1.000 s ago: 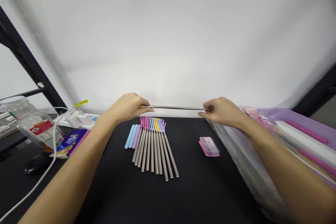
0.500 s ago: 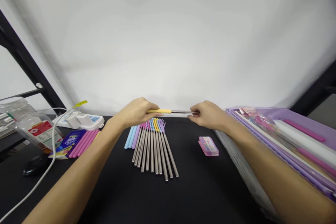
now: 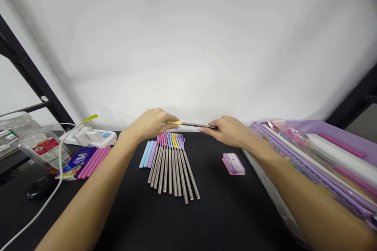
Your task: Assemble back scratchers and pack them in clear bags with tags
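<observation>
My left hand [image 3: 157,121] is closed around a yellow handle sleeve [image 3: 176,122], and a short stretch of it shows past the fingers. A thin metal rod [image 3: 191,124] runs from the sleeve's end to my right hand [image 3: 224,127], which pinches its darker, thicker end. The rod is held nearly level above the back of the table. Its far ends are hidden in the hands. Below lies a fanned row of metal rods [image 3: 173,172] with small pink, blue, yellow and purple claw-shaped heads, like back scratchers. Beside them are two light blue sleeves [image 3: 145,154] and a purple sleeve [image 3: 152,154].
On the black table [image 3: 212,208], a small pink plastic case [image 3: 233,164] lies right of the rods. A purple bin [image 3: 312,127] holding packets stands at right. At left are pink sleeves [image 3: 93,162], a power strip [image 3: 107,138], a plastic jar [image 3: 47,149], a black mouse [image 3: 40,188] and a white cable [image 3: 60,157].
Less of the yellow sleeve shows beyond my left fingers, and its end now sits closer to them. My right hand has shifted slightly left, with its fingers further along the rod.
</observation>
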`<state>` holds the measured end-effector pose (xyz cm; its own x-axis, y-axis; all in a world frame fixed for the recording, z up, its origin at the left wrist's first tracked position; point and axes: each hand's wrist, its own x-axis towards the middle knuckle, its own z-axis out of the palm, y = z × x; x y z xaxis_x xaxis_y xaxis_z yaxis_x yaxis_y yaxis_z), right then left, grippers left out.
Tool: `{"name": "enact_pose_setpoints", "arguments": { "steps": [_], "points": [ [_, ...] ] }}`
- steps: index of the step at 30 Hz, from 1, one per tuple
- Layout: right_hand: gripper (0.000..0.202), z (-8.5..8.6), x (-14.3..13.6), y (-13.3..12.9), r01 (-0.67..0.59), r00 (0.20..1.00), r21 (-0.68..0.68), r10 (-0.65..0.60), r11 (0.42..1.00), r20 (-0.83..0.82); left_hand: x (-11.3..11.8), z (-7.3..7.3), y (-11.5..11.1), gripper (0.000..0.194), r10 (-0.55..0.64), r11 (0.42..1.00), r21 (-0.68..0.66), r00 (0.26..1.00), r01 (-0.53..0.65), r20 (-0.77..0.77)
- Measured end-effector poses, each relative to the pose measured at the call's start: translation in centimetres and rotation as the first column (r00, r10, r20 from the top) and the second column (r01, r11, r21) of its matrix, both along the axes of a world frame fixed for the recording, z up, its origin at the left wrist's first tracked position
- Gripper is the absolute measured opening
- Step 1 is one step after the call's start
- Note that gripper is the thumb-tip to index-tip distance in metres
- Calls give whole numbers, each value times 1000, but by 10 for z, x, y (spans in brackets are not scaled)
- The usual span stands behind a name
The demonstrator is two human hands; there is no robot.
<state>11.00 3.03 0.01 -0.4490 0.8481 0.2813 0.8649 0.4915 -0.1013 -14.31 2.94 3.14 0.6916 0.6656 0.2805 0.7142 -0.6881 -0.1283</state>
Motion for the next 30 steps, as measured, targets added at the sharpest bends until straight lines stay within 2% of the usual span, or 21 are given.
{"name": "enact_pose_setpoints", "arguments": {
  "steps": [4, 6, 9, 12, 16, 21, 25, 27, 28, 30],
  "points": [
    [61, 1, -2, 1, -18, 1000, 5, 18, 1000, -9, 13, -8, 0, 25, 2, 998, 67, 1000, -3, 16],
    [61, 3, 0, 1, -22, 1000, -19, 22, 1000, -21, 10, -6, 1, 29, -18, 1000, 2, 1000, 18, 22],
    [62, 7, 4, 0, 15, 1000, -35, -16, 999, -24, -1, 0, 3, 29, 50, 998, -29, 998, -49, 40],
    [60, 10, 1, -1, 29, 999, -3, -29, 1000, -24, 2, -2, 2, 23, 82, 991, 105, 996, -85, 37],
    [60, 10, 1, -3, -2, 999, 0, 2, 1000, -42, 12, -13, 2, 24, 23, 976, 217, 999, -17, -25],
    [64, 12, 18, -5, 53, 996, -12, -53, 999, -67, -8, -7, 6, 18, 236, 929, 279, 970, -243, 61],
    [63, 13, 18, -5, 32, 998, 5, -32, 999, -56, 3, -8, 0, 25, 111, 937, 332, 994, -108, 10],
    [63, 12, 23, -4, 36, 998, 3, -35, 999, -55, 4, -9, 1, 26, 109, 942, 319, 994, -101, -7],
    [63, 12, 27, -3, 44, 997, -3, -44, 999, -57, -1, -9, 3, 24, 141, 939, 316, 990, -133, 0],
    [64, 12, 38, -2, 74, 995, -7, -74, 997, -61, -15, -6, 9, 21, 275, 896, 339, 958, -288, 86]
  ]
}}
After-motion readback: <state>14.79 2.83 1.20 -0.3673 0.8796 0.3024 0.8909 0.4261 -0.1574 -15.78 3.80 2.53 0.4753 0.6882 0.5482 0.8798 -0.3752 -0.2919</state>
